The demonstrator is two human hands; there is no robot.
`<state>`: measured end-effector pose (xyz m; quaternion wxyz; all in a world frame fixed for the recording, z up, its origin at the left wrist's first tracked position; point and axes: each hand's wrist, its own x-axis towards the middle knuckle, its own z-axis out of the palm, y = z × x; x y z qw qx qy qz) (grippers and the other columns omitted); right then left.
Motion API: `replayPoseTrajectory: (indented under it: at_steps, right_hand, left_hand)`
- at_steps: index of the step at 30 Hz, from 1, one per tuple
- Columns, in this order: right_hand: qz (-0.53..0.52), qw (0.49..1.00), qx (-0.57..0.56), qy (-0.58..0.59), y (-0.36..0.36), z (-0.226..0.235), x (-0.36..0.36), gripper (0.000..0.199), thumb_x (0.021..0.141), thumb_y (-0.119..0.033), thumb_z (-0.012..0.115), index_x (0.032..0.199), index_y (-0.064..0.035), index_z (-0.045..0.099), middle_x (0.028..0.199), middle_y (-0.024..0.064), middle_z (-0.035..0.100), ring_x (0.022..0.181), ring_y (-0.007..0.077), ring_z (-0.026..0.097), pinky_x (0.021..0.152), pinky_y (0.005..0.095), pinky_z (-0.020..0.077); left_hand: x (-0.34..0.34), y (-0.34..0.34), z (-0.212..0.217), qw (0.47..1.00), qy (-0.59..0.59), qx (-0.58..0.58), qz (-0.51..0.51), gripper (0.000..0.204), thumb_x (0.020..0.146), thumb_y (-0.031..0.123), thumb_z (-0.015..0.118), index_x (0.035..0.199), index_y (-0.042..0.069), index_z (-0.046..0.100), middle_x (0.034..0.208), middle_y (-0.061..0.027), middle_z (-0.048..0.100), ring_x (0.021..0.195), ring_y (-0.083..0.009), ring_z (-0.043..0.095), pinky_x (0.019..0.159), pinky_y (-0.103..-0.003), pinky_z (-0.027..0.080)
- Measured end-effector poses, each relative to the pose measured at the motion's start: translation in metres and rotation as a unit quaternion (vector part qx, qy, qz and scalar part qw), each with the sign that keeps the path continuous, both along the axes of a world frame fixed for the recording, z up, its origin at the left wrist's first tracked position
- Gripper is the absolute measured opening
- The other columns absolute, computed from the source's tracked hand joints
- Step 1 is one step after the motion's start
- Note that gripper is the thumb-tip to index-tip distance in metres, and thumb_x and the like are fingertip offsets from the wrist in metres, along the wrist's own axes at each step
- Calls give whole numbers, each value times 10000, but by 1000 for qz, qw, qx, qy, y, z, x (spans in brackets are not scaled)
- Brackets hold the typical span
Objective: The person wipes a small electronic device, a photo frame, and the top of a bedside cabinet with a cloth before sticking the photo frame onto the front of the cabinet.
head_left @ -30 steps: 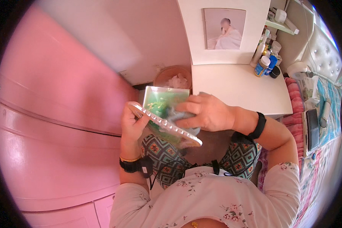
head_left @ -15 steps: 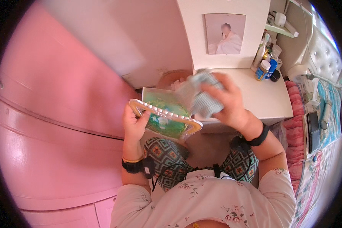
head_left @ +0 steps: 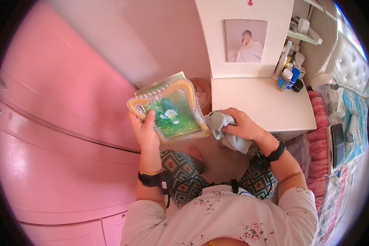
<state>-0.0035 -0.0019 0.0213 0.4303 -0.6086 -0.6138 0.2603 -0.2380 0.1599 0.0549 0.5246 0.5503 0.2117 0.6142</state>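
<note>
My left hand (head_left: 145, 130) grips a picture frame (head_left: 185, 87) by its left side, thumb over the front rim. The frame has a wavy gold and clear beaded border around a green picture with white shapes. A flat pale-edged panel juts out behind its top. My right hand (head_left: 244, 125) is closed on a crumpled grey cloth (head_left: 237, 141), which meets or nearly meets the frame's lower right corner; whether they touch I cannot tell.
A white dresser (head_left: 262, 102) stands ahead, with bottles (head_left: 284, 78) at its right and a photo (head_left: 246, 41) above. Pink cabinet doors (head_left: 61, 123) curve along my left. A round bin (head_left: 201, 93) sits beyond the frame. At right a bed (head_left: 348, 172) holds a dark wallet-like case (head_left: 337, 143).
The picture frame has turned from a steep tilt to show its front. My right hand has come down with the cloth, from above the frame to beside its right edge.
</note>
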Motion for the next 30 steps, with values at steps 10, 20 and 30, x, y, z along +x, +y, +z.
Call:
replayPoseTrajectory:
  at_steps: [10, 20, 30]
  right_hand:
    - [46, 946, -165, 275, -12, -17, 5, 577, 840, -398, 549, 1163, 70, 452, 960, 86, 595, 865, 135, 534, 757, 273, 434]
    - [113, 854, -90, 500, 11, -16, -48, 555, 869, -321, 500, 1266, 42, 367, 1240, 116, 450, 1138, 190, 413, 978, 310, 303]
    - [-16, 845, 78, 528, 20, 6, -49, 422, 879, -249, 501, 1215, -5, 424, 1085, 60, 544, 980, 137, 503, 864, 286, 403]
  left_hand:
    - [20, 14, -21, 901, -210, -358, -127, 350, 887, 148, 473, 1216, 46, 413, 1209, -107, 470, 1098, -273, 451, 937, -462, 361]
    - [55, -29, -22, 827, -301, -405, -248, 397, 898, 239, 427, 1233, 28, 398, 1252, -132, 447, 1130, -298, 443, 969, -478, 330]
    - [74, -49, -34, 823, -278, -402, -290, 414, 844, 172, 506, 1217, 24, 406, 1194, -119, 495, 1095, -274, 467, 944, -434, 356]
